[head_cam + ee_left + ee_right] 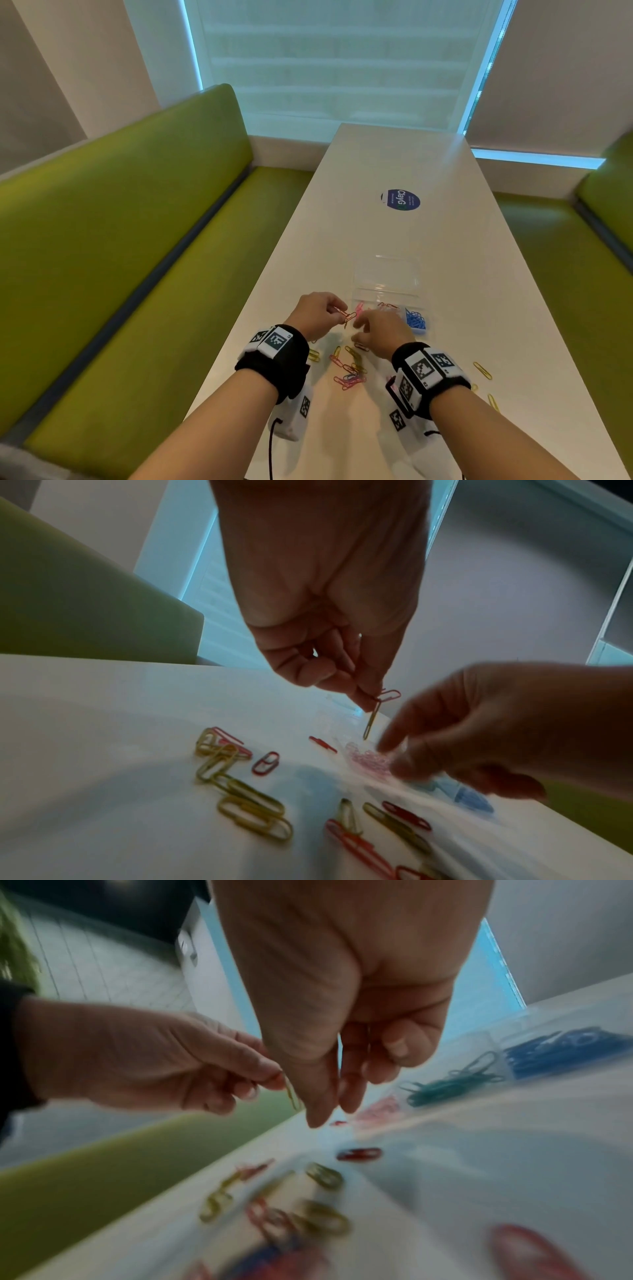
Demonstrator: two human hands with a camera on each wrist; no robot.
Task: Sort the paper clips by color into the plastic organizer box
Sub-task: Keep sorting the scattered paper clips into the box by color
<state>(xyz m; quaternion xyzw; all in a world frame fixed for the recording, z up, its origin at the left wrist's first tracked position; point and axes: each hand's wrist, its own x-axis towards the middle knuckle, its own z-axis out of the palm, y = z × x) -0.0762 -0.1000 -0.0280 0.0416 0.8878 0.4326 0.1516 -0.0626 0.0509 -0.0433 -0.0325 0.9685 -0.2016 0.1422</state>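
White counter [394, 164] runs away from me toward a shaded window [335, 61], green bench seats [113, 240] on either side, and a round blue sticker [400, 199] farther up the surface. I've got my left hand [317, 313] raised just above the counter, thumb and fingertips pinching a red paper clip [388, 695] with a yellow clip [371, 723] hooked to it and dangling down. My right hand [378, 330] sits right beside it, fingers loosely extended and pointing down, holding nothing that I can see; the wrist view there is blurred. Just beyond both hands lies the clear plastic organizer box [387, 274] with its lid folded open away from me. Inside, I see blue clips [416, 320] in the right compartment, teal clips [452, 1087] next to them, and pink clips [368, 758] toward the left end. Closer to me, a loose scatter of red and yellow clips [347, 368] lies on the counter between my wrists, and a few stray yellow clips [483, 370] lie well off to the right.
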